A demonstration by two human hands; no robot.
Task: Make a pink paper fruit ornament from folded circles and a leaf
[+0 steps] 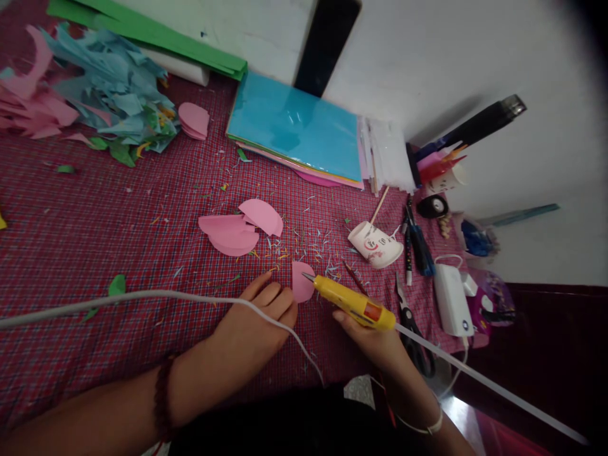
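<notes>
1. Between the two hands, on the checked cloth (142,253), I see one pink piece (300,288), round on one side, lying loose.
2. The tip of the yellow glue gun (354,303) is over it. I can't make out if it touches, and I see no glue on the paper.
3. The right hand (368,339) is closed around the gun. A long glue stick (489,383) pokes out of the back.
4. The left hand (256,334) has its fingers curled by the piece's edge. I can't make out if they pinch it. A white cord (166,294) runs across this hand.
5. Past that, a pink pair (232,234) lies loose, one part looking folded. I can't tell if any of it is stuck.
6. Farther off sits a small pink stack (194,120), round-edged too. These look cut out, so I think that part is done.
7. Big blue scraps (116,82) and pink scraps (38,104) make me think lots of cutting is done. The scissors (414,342) lie on the right, unheld.
8. The glue part looks less far along to me, with pink shapes lying apart. I can't count how many are left.
</notes>
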